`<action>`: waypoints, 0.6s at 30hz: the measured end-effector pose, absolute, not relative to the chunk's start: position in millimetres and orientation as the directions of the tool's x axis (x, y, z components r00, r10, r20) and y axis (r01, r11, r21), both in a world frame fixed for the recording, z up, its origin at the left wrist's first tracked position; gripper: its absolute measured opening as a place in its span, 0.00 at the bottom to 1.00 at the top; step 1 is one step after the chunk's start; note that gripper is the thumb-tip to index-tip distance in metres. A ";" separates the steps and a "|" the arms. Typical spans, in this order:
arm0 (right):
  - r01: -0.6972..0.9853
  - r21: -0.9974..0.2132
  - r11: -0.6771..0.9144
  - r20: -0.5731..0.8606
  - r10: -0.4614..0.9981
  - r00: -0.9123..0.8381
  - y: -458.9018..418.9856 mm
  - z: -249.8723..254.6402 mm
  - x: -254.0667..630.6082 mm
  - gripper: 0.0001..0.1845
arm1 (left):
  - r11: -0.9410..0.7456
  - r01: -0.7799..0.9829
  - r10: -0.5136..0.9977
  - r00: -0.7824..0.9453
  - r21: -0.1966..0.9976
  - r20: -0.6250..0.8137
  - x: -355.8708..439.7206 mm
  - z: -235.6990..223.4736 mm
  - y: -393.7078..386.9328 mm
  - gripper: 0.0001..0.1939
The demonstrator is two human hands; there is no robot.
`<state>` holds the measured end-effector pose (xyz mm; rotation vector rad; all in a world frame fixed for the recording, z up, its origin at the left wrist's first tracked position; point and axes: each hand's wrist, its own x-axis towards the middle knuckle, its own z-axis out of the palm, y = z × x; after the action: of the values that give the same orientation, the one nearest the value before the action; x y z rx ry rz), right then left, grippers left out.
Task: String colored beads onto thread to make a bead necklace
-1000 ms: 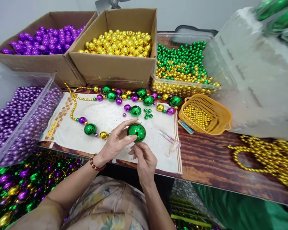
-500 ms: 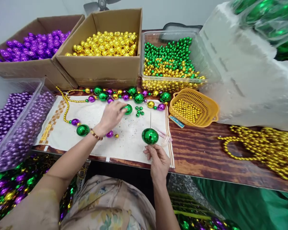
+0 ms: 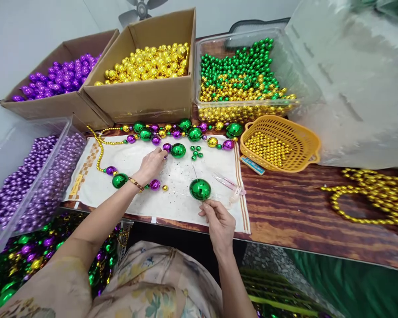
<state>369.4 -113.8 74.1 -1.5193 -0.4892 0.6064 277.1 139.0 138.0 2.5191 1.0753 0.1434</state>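
My right hand (image 3: 219, 221) pinches a thin needle that runs up through a large shiny green ball (image 3: 200, 189), held just above a white cloth (image 3: 172, 176). My left hand (image 3: 151, 164) reaches forward over the cloth, fingertips closing on a small purple bead (image 3: 166, 147) beside a loose green ball (image 3: 178, 150). A partly strung strand (image 3: 119, 180) of gold, purple and green beads curves along the cloth's left side. A row of loose mixed balls (image 3: 185, 130) lies along the cloth's far edge.
Cardboard boxes of purple balls (image 3: 58, 81) and gold balls (image 3: 149, 62) stand behind. A clear tub (image 3: 245, 84) holds green and gold beads, a yellow basket (image 3: 280, 143) small gold ones. A clear bin (image 3: 26, 172) of purple beads sits left. Gold strands (image 3: 371, 198) lie right; small scissors (image 3: 228, 182) rest on the cloth.
My left hand let go of the green ball and reached forward to the loose beads, then shifted to the small purple bead. My right hand kept the needle with the green ball on it.
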 end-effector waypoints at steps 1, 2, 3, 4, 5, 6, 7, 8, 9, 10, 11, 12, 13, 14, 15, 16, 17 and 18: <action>-0.054 -0.997 -0.047 -0.071 0.651 0.756 -114.3 75.6 369.0 0.11 | -0.572 0.636 0.727 0.686 0.518 -0.039 276.2 139.2 138.9 0.07; -0.047 -0.998 -0.046 -0.065 0.663 0.746 -114.7 77.3 368.3 0.11 | -0.481 0.569 0.739 0.672 0.667 -0.040 274.6 141.4 137.8 0.05; -0.040 -0.998 -0.041 -0.057 0.679 0.732 -115.0 79.1 367.2 0.11 | -0.344 0.466 0.744 0.665 0.815 -0.066 272.5 144.6 135.7 0.05; -0.035 -0.999 -0.033 -0.049 0.699 0.713 -115.1 81.1 365.9 0.11 | -0.166 0.338 0.735 0.669 0.926 -0.112 270.2 148.6 132.3 0.06; -0.028 -0.999 -0.023 -0.036 0.718 0.695 -115.1 83.3 364.5 0.12 | 0.028 0.208 0.708 0.686 0.978 -0.166 267.8 153.1 127.9 0.08; -0.017 -1.000 -0.014 -0.022 0.734 0.679 -115.2 85.7 363.2 0.12 | 0.202 0.097 0.670 0.713 0.975 -0.210 265.7 157.8 122.8 0.11; -0.001 -1.000 -0.010 -0.008 0.746 0.666 -115.3 88.4 362.1 0.12 | 0.337 0.014 0.632 0.738 0.942 -0.236 263.9 162.3 117.4 0.12; 0.018 -1.000 -0.009 0.005 0.755 0.656 -115.6 91.1 361.4 0.12 | 0.430 -0.046 0.604 0.757 0.902 -0.249 262.6 166.2 112.1 0.13; 0.040 -0.999 -0.013 0.016 0.761 0.649 -116.1 93.7 361.0 0.13 | 0.493 -0.090 0.587 0.768 0.865 -0.255 261.7 169.2 107.4 0.13; 0.061 -0.998 -0.019 0.025 0.765 0.643 -116.7 96.2 361.0 0.13 | 0.538 -0.124 0.578 0.775 0.834 -0.257 261.2 171.2 103.5 0.12; 0.081 -0.996 -0.026 0.032 0.769 0.639 -117.5 98.4 361.3 0.13 | 0.571 -0.154 0.574 0.777 0.806 -0.258 260.8 172.1 100.5 0.12; 0.095 -0.995 -0.033 0.035 0.772 0.635 -118.4 100.2 361.6 0.13 | 0.597 -0.181 0.574 0.777 0.782 -0.258 260.6 172.0 98.4 0.11; 0.105 -0.994 -0.037 0.038 0.774 0.633 -119.3 101.7 361.8 0.13 | 0.616 -0.202 0.574 0.777 0.762 -0.259 260.4 171.1 97.1 0.10; 0.111 -0.993 -0.040 0.039 0.774 0.632 -120.2 102.8 361.9 0.13 | 0.630 -0.216 0.574 0.777 0.746 -0.259 260.1 169.7 96.3 0.09; 0.114 -0.993 -0.044 0.038 0.773 0.633 -120.8 103.7 361.8 0.13 | 0.641 -0.224 0.572 0.778 0.734 -0.262 259.7 168.1 95.9 0.08; 0.116 -0.992 -0.050 0.036 0.772 0.635 -121.3 104.5 361.5 0.13 | 0.652 -0.226 0.566 0.780 0.724 -0.266 259.3 166.4 95.7 0.08; 0.119 -0.991 -0.056 0.033 0.771 0.636 -121.5 105.2 360.9 0.13 | 0.661 -0.225 0.560 0.783 0.716 -0.270 258.8 164.9 95.6 0.08; 0.123 -0.990 -0.063 0.031 0.771 0.636 -121.4 106.0 360.3 0.13 | 0.668 -0.225 0.556 0.785 0.709 -0.274 258.3 163.6 95.4 0.08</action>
<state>360.3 -121.4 106.0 -1.5698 -0.7653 0.6255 258.3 95.4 163.6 0.7124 0.5038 0.4618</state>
